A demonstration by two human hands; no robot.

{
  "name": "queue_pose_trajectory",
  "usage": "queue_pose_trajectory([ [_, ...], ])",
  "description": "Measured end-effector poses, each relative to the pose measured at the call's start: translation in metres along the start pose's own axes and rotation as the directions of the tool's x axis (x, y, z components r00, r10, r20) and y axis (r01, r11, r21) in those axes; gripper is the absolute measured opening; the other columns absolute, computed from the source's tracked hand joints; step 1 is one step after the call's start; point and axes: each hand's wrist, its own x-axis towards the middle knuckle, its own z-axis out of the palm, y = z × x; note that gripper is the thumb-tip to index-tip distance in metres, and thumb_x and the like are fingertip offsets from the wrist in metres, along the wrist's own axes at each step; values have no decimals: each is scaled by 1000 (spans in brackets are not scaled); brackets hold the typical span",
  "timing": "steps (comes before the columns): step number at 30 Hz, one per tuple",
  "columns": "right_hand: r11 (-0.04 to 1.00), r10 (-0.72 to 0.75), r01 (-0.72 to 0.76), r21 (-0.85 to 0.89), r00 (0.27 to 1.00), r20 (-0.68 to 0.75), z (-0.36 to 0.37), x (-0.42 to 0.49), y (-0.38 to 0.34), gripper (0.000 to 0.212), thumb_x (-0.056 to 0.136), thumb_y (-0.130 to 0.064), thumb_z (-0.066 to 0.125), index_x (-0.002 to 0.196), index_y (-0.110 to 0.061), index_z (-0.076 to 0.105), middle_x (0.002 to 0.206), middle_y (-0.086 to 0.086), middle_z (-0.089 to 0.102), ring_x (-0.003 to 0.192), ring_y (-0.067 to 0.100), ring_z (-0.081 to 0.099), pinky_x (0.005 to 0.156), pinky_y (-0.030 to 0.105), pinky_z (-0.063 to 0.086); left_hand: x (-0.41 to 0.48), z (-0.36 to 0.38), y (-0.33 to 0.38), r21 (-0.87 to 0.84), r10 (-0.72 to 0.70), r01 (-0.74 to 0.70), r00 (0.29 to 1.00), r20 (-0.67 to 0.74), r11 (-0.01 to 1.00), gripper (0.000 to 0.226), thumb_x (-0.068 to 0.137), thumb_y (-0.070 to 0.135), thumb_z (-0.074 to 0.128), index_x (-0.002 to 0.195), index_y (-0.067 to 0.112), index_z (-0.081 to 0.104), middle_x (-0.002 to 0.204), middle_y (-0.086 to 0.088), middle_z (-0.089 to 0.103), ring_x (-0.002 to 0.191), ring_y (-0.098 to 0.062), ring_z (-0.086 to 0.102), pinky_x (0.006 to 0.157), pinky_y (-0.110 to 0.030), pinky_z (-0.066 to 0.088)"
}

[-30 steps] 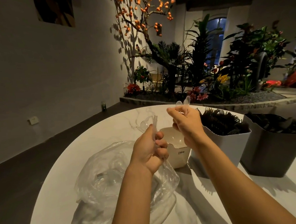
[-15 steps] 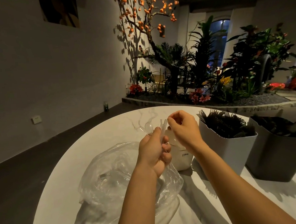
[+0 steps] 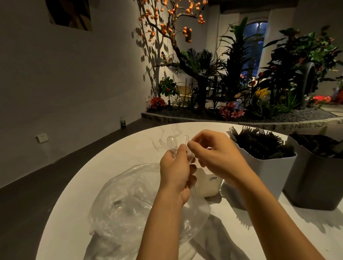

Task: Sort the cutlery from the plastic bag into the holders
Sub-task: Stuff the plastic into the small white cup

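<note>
My left hand [image 3: 175, 171] grips a bunch of clear plastic cutlery [image 3: 172, 142], a spoon bowl and handles sticking up above the fist. My right hand [image 3: 217, 157] pinches the tip of one clear piece in that bunch with thumb and forefinger. Both hands hover over a small white holder [image 3: 210, 183], mostly hidden behind them. A crumpled clear plastic bag [image 3: 130, 209] lies on the table at the left. To the right stand a light grey holder [image 3: 275, 170] full of black forks and a dark grey holder [image 3: 326, 182] with black cutlery.
The round white marble table [image 3: 281, 234] ends near the far holders and at the left by the bag. Behind it lies a planter bed [image 3: 247, 101] with a tree, plants and flowers. Dark floor lies to the left.
My right hand came back from above the small white holder, without the clear spoon it held, and now pinches a piece in the left hand's bunch. The left hand stayed nearly still.
</note>
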Motion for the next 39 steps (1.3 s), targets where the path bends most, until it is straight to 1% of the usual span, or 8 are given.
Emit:
queue_pose_trajectory([
  [9,901,58,153,405,885,-463,-11,-6,4,12,97,-19,65,88,-13,63,70,4,67,62,17,68,56,33,54,2,0,2,-152,-53,44,997,-54,987,17,104,27,53,103,12,60,79,-1,58,51,-6,42,47,-19,27],
  [15,993,-108,113,31,987,-119,-9,-12,9,13,96,-24,67,86,-15,65,70,-2,66,56,8,63,58,32,55,0,2,4,-326,-88,61,994,-68,943,15,100,22,54,99,10,63,70,-2,57,48,-7,41,48,-20,29],
  [21,969,-144,201,-145,933,329,-18,-17,0,27,96,-36,64,112,-15,70,82,-3,73,70,14,69,71,38,58,1,3,2,-206,-34,-7,980,-195,979,21,103,27,51,104,9,63,78,-5,59,56,-12,46,48,-22,34],
  [25,979,-87,137,-148,949,304,-19,-12,6,17,93,-33,70,98,-17,69,85,-1,73,78,16,69,74,40,59,4,2,-2,-143,32,-59,982,-189,988,17,103,26,51,96,12,58,79,-3,57,51,-9,42,46,-22,28],
  [29,987,-99,98,-130,995,4,-20,-1,19,6,94,-21,68,91,-20,63,83,-5,68,75,12,65,68,34,55,4,2,-2,-133,33,-51,990,-135,990,12,103,26,52,97,16,57,77,0,54,52,-8,38,46,-21,24],
  [33,998,-46,58,39,967,-252,-14,7,29,29,94,-15,65,118,-25,50,83,-4,70,74,10,70,64,27,53,6,1,-3,-137,13,-33,990,-142,990,14,103,27,53,96,16,59,75,1,53,52,-8,37,47,-21,26],
  [36,995,-87,74,-62,968,-235,-3,8,38,59,94,-13,60,144,-35,37,86,-6,69,76,12,70,64,30,58,7,0,-5,-151,19,-39,992,-128,988,11,102,25,53,97,17,58,73,2,53,50,-7,37,46,-21,25],
  [39,986,-78,60,-155,991,-112,8,9,50,46,95,-14,55,135,-35,49,80,-5,69,75,17,68,71,45,60,9,-2,-6,-145,12,-29,993,-115,989,10,102,24,53,97,17,57,71,3,53,50,-7,37,45,-20,25],
])
